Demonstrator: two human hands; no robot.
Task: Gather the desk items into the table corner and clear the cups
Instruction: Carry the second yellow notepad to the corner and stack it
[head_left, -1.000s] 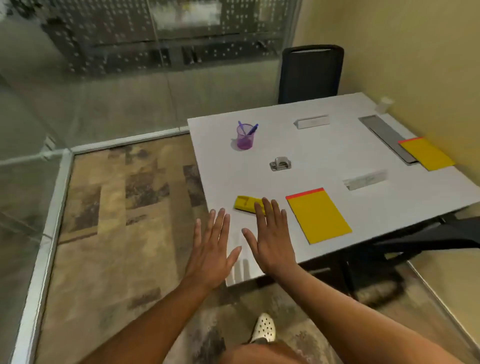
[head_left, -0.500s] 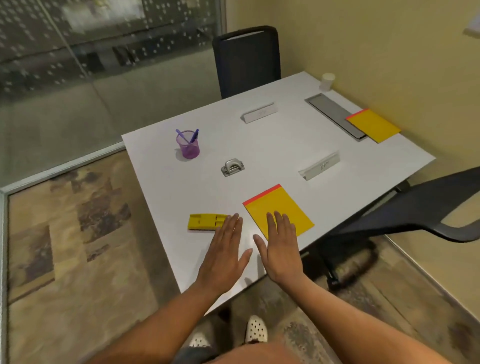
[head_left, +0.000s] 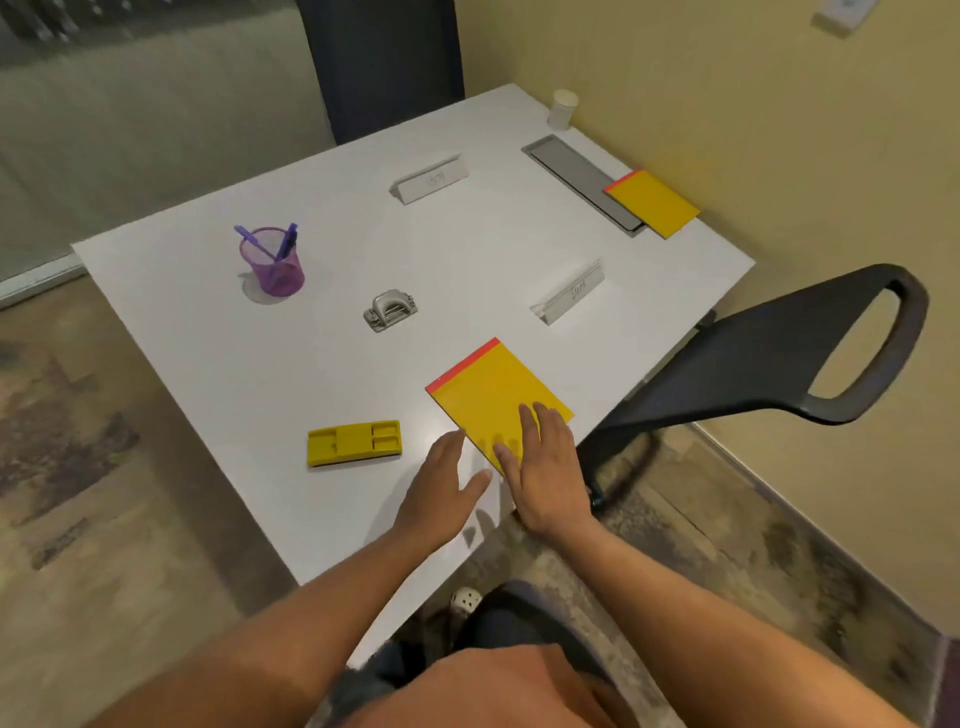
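Observation:
On the white table lie a yellow notepad near the front edge, a yellow tray-like stapler case, a metal hole punch, a purple mesh pen cup with pens, two white name plates, a second yellow notepad and a white paper cup at the far corner. My right hand rests flat on the near notepad's lower corner. My left hand hovers open over the table just left of the pad.
A grey flat tray lies along the wall side under the far notepad. A black chair stands at the table's right, another dark chair at the far end. A yellow wall runs on the right.
The view has come closer to the table. My right hand has moved forward onto the near yellow notepad; my left hand has shifted right beside it.

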